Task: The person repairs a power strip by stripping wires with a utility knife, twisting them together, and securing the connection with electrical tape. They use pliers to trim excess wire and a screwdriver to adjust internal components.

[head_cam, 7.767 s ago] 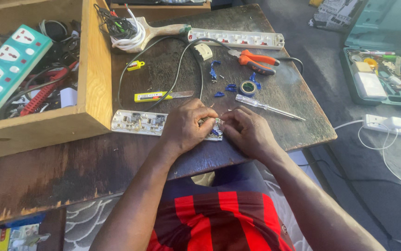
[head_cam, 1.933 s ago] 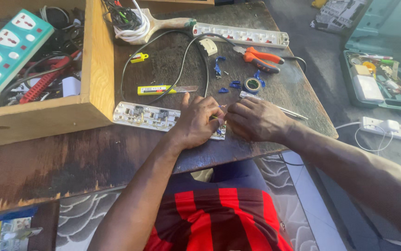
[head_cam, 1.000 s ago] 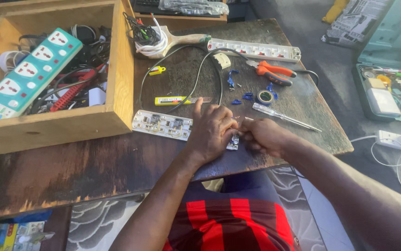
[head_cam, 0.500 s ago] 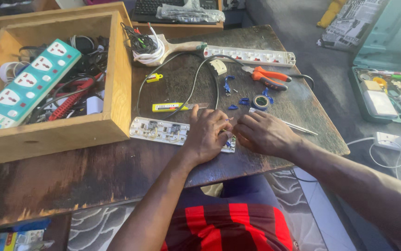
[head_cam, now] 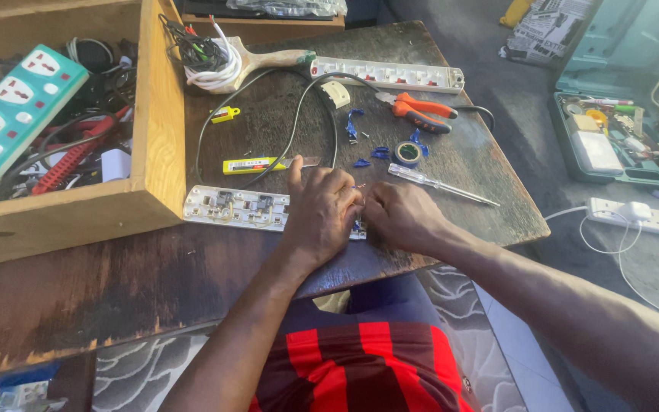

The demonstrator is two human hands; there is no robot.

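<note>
L hand (head_cam: 320,216) rests on the opened power strip (head_cam: 238,207) at the table's (head_cam: 116,282) near edge, fingers curled together, pinching thin wires at its right end. R hand (head_cam: 399,216) just beside, fingers bunched on same wires; exact grip not visible. Screwdriver (head_cam: 442,184) and tape roll (head_cam: 407,153) lie behind; wooden box (head_cam: 157,114) to left.

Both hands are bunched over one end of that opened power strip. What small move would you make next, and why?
Probably keep the left hand pressing the opened power strip down while the right hand finishes at its end, since both hands meet there and hide the joint. The screwdriver lies just beyond the right hand if needed.
</note>
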